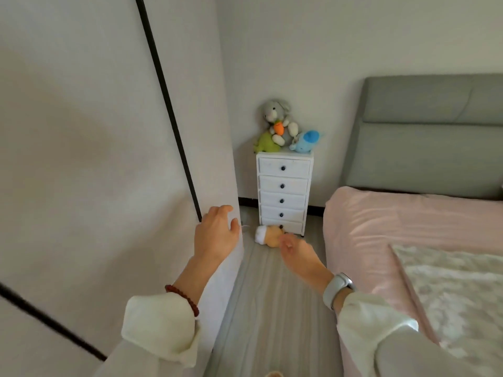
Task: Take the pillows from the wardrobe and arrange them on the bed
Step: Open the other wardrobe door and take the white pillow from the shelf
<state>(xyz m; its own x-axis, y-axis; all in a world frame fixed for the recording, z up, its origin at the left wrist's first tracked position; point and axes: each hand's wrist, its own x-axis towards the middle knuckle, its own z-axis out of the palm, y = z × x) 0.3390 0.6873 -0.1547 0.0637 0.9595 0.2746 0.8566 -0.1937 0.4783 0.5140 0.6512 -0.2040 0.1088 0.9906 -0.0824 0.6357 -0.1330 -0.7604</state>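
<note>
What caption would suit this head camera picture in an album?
Left hand on the closed wardrobe's edge, right hand free, beside the pink bed.

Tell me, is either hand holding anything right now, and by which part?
Nothing is held. The left hand is open against the wardrobe edge, with no grip; the right hand hangs loose and empty above the floor.

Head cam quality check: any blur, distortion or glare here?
Head view: wide-angle bending, the wardrobe door edges lean and curve; right hand slightly motion-blurred, left hand sharper; soft even daylight, no glare; plush toys on the drawer chest a bit soft.
</note>
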